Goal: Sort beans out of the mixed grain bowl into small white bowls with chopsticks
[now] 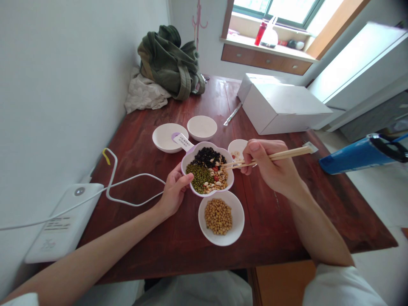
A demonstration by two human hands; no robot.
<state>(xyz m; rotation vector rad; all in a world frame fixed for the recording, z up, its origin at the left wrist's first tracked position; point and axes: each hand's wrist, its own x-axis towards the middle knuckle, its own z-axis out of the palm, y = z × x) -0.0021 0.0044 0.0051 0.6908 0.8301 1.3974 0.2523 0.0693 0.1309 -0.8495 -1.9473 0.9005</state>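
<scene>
My left hand (pixel 176 189) grips the left rim of a white and purple divided dish (pixel 208 194), thumb over the edge. In its sections lie black beans (pixel 207 156), green mung beans (pixel 200 177) and a mix of soybeans, peanuts and pale pieces (pixel 219 180). My right hand (pixel 270 163) is closed on a pair of wooden chopsticks (pixel 280 156), their tips at the dish's right side among the mix. Whether the tips pinch a piece I cannot tell. Just below the dish, a white bowl (pixel 237 221) holds soybeans (pixel 218 216). A small bowl (pixel 237 144) with several pieces sits partly behind my right hand.
Two white bowls, a left one (pixel 165 138) and a right one (pixel 202 126), stand behind the dish. Around them are a white box (pixel 283 106), a green bag (pixel 172 63), a blue bottle (pixel 357 155), a white cable (pixel 140 176) and a wrapped stick (pixel 232 114).
</scene>
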